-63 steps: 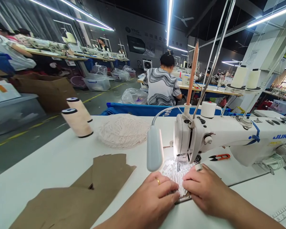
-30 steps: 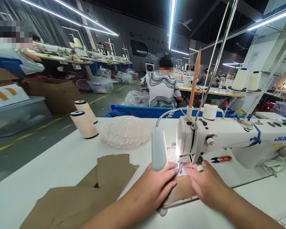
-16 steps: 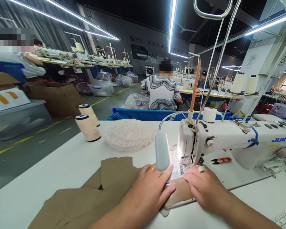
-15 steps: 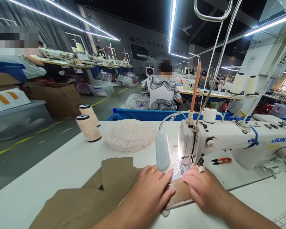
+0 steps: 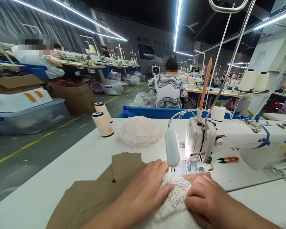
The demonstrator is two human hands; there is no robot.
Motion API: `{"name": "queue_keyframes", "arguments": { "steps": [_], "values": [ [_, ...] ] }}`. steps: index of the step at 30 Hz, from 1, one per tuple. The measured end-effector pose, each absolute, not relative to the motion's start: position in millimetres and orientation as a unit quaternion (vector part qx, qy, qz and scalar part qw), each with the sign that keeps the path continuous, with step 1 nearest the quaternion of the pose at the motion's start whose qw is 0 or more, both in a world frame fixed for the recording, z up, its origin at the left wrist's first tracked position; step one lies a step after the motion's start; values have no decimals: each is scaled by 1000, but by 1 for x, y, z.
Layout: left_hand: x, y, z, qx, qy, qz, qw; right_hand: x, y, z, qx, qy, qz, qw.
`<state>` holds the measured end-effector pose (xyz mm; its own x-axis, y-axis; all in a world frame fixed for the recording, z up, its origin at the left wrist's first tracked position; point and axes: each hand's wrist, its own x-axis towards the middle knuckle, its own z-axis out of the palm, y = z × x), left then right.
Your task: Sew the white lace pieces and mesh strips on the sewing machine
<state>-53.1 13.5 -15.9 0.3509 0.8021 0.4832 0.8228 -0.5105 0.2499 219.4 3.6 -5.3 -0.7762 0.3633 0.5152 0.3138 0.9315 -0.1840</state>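
Note:
White lace fabric (image 5: 178, 192) lies in front of the sewing machine (image 5: 197, 135), with a brown fabric edge (image 5: 206, 175) showing beyond it. My left hand (image 5: 149, 181) rests on the lace's left side, fingers stretched out, thumb on the lace. On the other side my right hand (image 5: 206, 194) has its fingers curled and pinched on the lace by the brown edge; the fingertips are partly hidden. A thread runs from the needle area to the fabric, which sits nearer to me than the needle plate (image 5: 181, 171). Olive-brown fabric pieces (image 5: 92, 194) lie left of and under my left forearm.
A round white lace pile (image 5: 141, 132) and two thread cones (image 5: 103, 125) stand at the table's back left. Orange-handled thread snips (image 5: 228, 159) lie beneath the machine arm. A grey lamp (image 5: 173, 149) hangs over my left fingers. Ahead, another person (image 5: 170, 90) sits facing away.
The fabric has come out from under the presser foot towards me, and white lace now shows on top of the brown piece. Both hands have shifted with it. The view has turned slightly left.

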Motion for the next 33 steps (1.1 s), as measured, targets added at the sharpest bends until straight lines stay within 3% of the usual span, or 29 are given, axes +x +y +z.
{"name": "queue_keyframes", "arguments": {
  "steps": [7,13,19,33],
  "values": [
    [-41,14,-12,-839,-454,-300,-2,224,2,-1,-160,-955,41,248],
    [-26,-3,-3,-848,-380,-369,-17,225,2,3,-264,-887,119,361],
    [-18,-9,-4,-843,-320,-432,2,213,7,-7,-288,-868,133,381],
    [-23,-11,-3,-845,-326,-416,86,208,6,-6,-285,-865,113,397]
  ]
}}
